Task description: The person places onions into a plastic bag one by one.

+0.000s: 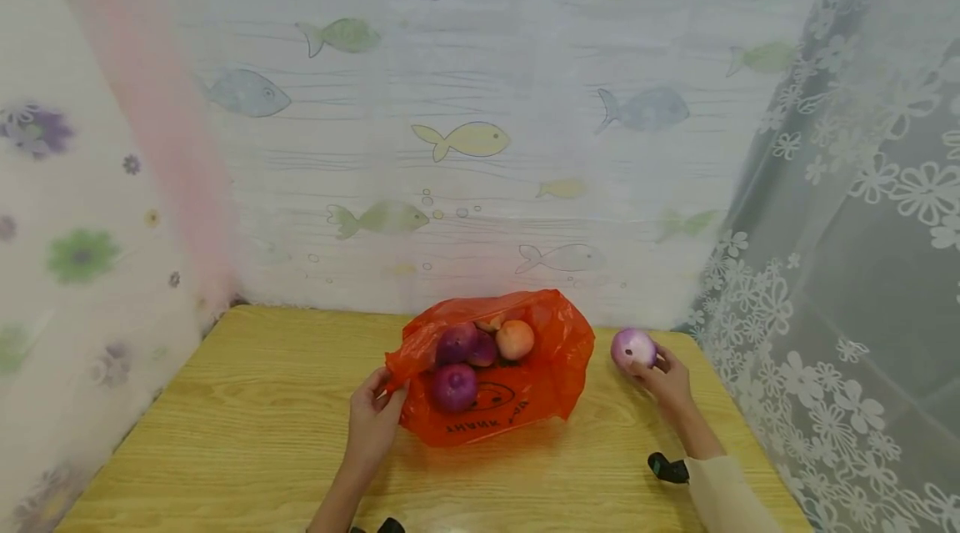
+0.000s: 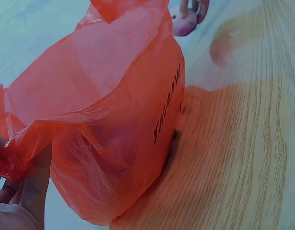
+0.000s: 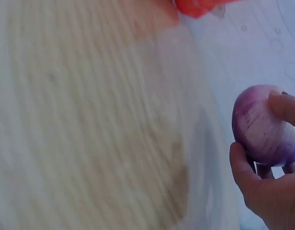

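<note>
A red plastic bag (image 1: 551, 399) with black print lies on the table, its mouth spread wide. Inside it sit several purple onions (image 1: 454, 388) and a round orange-pink fruit or vegetable (image 1: 516, 340) whose kind I cannot tell. My left hand (image 1: 375, 416) pinches the bag's left rim; the left wrist view shows the plastic bunched between thumb and fingers. To the right of the bag, my right hand (image 1: 667, 383) grips a purple onion (image 3: 262, 127), thumb on one side and fingers curled round the other. That onion is apart from the bag.
A light wood-grain table (image 1: 262, 399) carries everything. Behind it hangs a fish-patterned curtain (image 1: 465, 183), and a flower-patterned sheer curtain (image 1: 847, 366) borders the right side. A black device (image 1: 667, 468) is at the right wrist.
</note>
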Available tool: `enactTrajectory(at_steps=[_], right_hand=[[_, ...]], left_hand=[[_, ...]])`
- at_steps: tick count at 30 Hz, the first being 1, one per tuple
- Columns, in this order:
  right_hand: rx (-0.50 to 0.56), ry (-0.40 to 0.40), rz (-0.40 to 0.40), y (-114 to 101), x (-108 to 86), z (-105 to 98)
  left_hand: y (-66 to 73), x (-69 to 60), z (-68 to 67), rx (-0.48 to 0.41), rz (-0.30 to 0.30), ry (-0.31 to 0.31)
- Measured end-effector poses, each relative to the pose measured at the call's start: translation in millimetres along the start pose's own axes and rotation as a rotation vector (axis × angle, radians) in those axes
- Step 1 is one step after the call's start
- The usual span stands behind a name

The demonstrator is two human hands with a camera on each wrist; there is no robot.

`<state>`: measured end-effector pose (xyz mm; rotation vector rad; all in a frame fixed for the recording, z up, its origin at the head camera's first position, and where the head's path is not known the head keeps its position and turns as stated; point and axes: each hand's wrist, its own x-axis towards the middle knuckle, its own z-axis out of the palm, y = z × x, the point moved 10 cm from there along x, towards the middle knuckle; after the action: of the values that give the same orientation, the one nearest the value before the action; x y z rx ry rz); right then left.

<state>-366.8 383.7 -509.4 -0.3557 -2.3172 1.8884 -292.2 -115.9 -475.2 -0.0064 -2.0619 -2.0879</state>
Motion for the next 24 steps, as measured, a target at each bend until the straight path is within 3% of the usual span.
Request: enactTrajectory(at_steps=[6, 10, 19, 24], right_hand=[[0.062, -0.012, 0.013, 1, -20.4, 12], [0.087, -0.050, -0.020, -8, -34.6, 22], [0.113, -0.179, -0.092, -47, -72.2, 43], [0.169, -0.301, -0.171, -86, -99.9, 58]], left_hand=[[-0.3, -0.6, 0.5, 0.005, 0.004, 0.009], [-1.9, 0.4, -1.0, 0.015, 0.011, 0.018], [-5.6, 2.3, -1.9, 0.019, -0.002, 0.018], [-4.9, 1.6, 0.3, 0.009, 0.018, 0.008]])
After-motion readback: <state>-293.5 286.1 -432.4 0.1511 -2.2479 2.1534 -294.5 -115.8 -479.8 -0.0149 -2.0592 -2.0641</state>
